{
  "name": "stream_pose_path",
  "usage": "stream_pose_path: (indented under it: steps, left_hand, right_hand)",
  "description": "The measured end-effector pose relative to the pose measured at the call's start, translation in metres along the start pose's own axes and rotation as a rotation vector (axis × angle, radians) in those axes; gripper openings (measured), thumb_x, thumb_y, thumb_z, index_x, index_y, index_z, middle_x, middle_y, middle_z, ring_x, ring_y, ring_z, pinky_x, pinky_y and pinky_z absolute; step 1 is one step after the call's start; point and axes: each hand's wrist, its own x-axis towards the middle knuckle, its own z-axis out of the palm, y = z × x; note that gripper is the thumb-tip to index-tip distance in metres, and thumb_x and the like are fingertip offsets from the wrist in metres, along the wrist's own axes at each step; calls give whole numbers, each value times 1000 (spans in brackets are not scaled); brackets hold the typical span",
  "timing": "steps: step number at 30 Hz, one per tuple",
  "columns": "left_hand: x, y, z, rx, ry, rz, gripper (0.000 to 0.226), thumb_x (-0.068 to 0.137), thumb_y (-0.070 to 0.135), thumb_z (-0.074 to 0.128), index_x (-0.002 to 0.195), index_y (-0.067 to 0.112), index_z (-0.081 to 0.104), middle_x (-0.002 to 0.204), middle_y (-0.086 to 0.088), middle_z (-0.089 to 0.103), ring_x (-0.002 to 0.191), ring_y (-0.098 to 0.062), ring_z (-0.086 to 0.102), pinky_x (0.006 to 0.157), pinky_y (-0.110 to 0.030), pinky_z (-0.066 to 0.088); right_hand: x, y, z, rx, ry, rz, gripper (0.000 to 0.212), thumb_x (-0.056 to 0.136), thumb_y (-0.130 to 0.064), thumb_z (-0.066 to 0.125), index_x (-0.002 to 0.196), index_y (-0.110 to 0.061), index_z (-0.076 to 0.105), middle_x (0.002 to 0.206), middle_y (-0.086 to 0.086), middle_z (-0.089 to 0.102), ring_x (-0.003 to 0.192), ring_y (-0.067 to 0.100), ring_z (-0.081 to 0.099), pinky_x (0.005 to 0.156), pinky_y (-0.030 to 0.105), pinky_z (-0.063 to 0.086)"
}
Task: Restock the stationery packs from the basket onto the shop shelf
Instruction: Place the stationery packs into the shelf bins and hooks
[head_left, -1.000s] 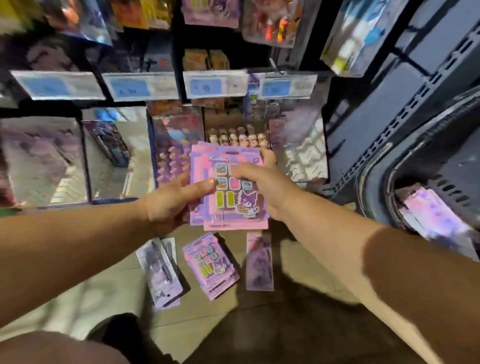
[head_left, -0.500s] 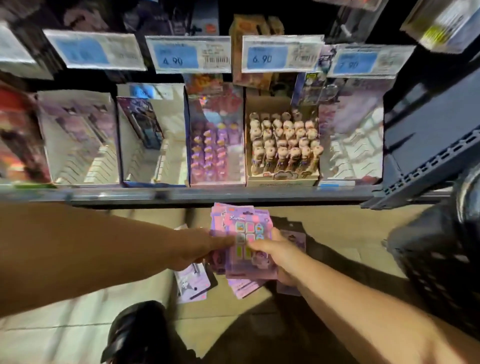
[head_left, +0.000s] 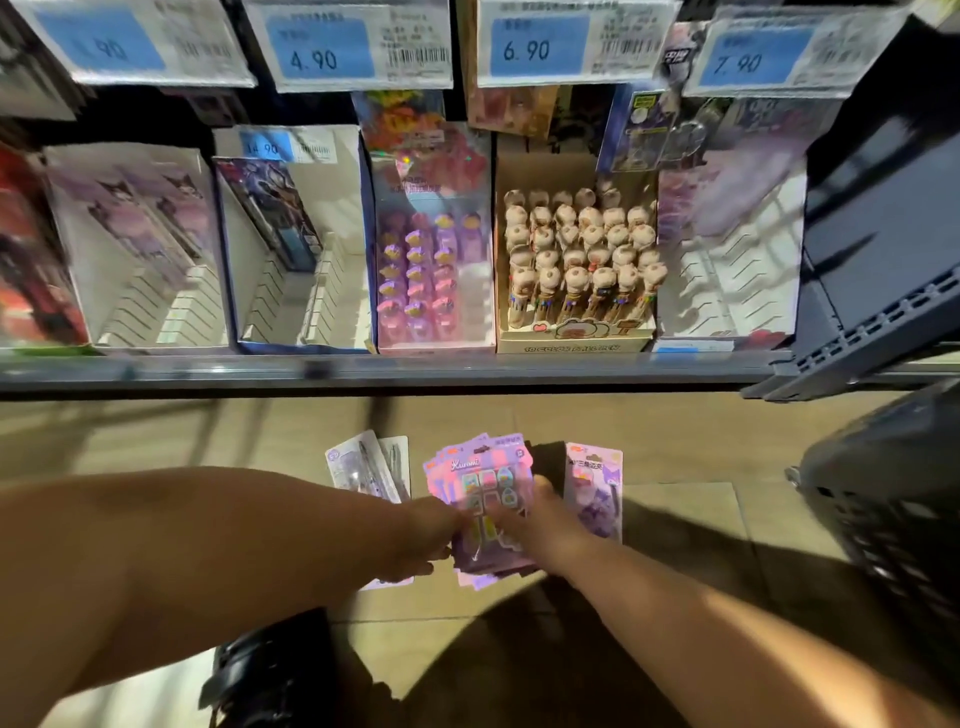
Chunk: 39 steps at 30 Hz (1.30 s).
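Left hand (head_left: 421, 535) pinches the left edge of the pink packs (head_left: 488, 499) low over the floor (head_left: 675, 441), half hiding a pen pack (head_left: 363, 467). Right hand (head_left: 540, 525) grips their right edge beside a purple pack (head_left: 595, 488); basket (head_left: 893, 519) far right. Packs face up, long axis toward the shelf (head_left: 415, 371).
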Motion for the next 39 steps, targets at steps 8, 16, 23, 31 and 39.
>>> stream_pose_path:
  steps: [8,16,23,31,39]
  left_hand:
    - [-5,1,-3,-9,101,78,15,97,27,46,95,15,54,89,-10,51,64,-15,42,56,-24,30]
    - [-39,36,-7,289,336,111,32,101,40,42,93,12,55,72,-2,52,65,-11,50,53,-20,34]
    - [-94,110,5,277,552,486,43,96,39,52,125,9,43,120,-12,52,105,-29,55,86,-36,47]
    - [-206,189,74,242,454,1055,23,99,30,46,113,12,48,110,-9,59,99,-28,57,78,-30,42]
    - [-257,212,184,447,387,1572,13,91,11,56,102,7,53,98,-14,61,93,-34,55,78,-37,39]
  right_hand:
    - [-2,-16,-2,-237,-34,16,64,87,-64,46,128,-15,36,118,7,58,99,23,61,82,34,50]
    - [-13,-29,-20,-137,69,69,66,91,-61,38,143,-22,25,132,11,50,106,27,57,79,38,52]
    - [-54,-90,-97,61,415,-233,41,96,-49,40,126,-22,50,124,4,54,110,26,55,95,42,46]
    - [-160,-156,-218,503,682,-594,10,99,-23,43,96,-24,52,82,-3,56,66,7,54,57,22,46]
    - [-246,-101,-311,596,793,-685,10,99,-27,44,92,-24,50,81,3,56,61,12,52,49,22,42]
